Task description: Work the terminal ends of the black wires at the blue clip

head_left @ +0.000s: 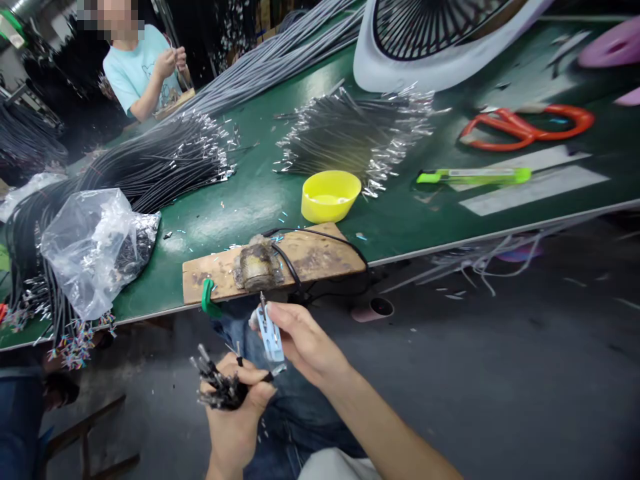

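My left hand is closed around a bunch of short black cables with silvery, stripped-looking ends. One cable end sticks out past the thumb, just below the tool in my other hand. Between the thumb and fingers of my right hand is a pair of light-blue thread snips, with a metal tip pointing up towards the bench. Both hands are over my lap, in front of the bench edge. The far fingers of my right hand are partly hidden behind the snips.
A wooden board with a crusted round block lies at the edge by a green clamp. Behind are a yellow cup, cable piles, a plastic bag, a cutter, scissors, a fan. A co-worker sits opposite.
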### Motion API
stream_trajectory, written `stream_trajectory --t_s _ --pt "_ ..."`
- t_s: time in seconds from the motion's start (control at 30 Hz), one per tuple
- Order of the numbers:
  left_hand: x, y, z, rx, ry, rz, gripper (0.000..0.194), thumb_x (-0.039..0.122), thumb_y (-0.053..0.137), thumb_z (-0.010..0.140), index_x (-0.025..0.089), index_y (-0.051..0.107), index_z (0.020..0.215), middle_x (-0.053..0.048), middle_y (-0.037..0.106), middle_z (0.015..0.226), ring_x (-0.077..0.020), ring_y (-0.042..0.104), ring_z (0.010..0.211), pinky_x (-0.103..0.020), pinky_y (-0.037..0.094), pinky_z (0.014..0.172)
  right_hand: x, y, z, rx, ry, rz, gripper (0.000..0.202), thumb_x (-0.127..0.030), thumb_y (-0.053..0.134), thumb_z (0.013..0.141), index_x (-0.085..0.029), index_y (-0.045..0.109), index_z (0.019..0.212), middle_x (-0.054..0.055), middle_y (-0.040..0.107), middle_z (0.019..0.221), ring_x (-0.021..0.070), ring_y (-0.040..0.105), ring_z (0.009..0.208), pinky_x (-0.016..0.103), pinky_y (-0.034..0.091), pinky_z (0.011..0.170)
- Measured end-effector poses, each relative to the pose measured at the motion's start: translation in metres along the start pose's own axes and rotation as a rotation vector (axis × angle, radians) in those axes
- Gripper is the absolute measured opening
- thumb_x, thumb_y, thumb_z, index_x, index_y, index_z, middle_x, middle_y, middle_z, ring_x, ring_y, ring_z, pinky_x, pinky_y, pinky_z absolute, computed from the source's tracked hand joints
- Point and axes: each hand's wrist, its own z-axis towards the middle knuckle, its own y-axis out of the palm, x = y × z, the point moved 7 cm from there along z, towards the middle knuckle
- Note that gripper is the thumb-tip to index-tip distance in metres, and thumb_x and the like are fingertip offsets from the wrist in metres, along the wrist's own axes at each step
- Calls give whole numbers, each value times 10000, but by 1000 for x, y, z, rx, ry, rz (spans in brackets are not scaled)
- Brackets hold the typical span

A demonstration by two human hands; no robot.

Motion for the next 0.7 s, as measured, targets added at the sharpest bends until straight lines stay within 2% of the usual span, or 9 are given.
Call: stream_trajectory --t_s 0.17,0.3,0.43,0.5,0.57,0.63,0.7 --pt "-5 10 2 8 -35 -20 268 397 716 650 168 671 518 -14 514 552 -150 492 546 -282 414 545 12 -3 -2 5 39 86 478 -632 648 621 -156 646 585 24 605 517 143 541 499 253 410 493" --pt "-7 8 0 16 -57 -30 229 366 741 621 168 683 522 -11 506 550 -141 486 546 -275 413 557 28 -18 -4 -23 76 77 546 -703 508 694 -181 651 632 59 639 578 193 593 580 287 445 516" --pt "-11 2 -7 -4 -90 -39 165 323 759 606 180 707 545 -17 538 560 -147 515 566 -280 423 593 38 -45 -12 84 16 47 455 -616 552 735 -178 635 644 20 585 565 150 519 548 273 421 534" --pt "-18 0 -11 -19 -128 -50 190 354 765 597 175 714 560 -25 552 566 -150 523 571 -279 425 587 37 -56 -20 156 -39 -31 408 -562 634 699 -167 612 600 -7 526 535 121 453 518 255 390 519" --pt "-28 -1 -17 -36 -197 -62 256 402 758 605 157 704 558 -27 545 544 -128 495 526 -257 403 517 33 -62 -28 190 -92 -148 372 -523 671 685 -162 615 614 -16 503 539 114 433 520 246 372 515" --pt "-42 0 -22 -63 -292 -85 350 475 724 634 136 675 560 -6 486 481 -76 393 416 -215 309 393 24 -59 -35 138 -174 -269 351 -519 652 710 -168 640 690 -5 524 589 124 456 549 247 378 522" --pt "-54 2 -28 -97 -378 -117 437 558 678 650 128 643 577 30 398 430 -30 252 341 -184 175 326 14 -45 -40 -11 -285 -404 349 -522 642 720 -179 660 780 25 567 692 152 501 626 265 405 559"
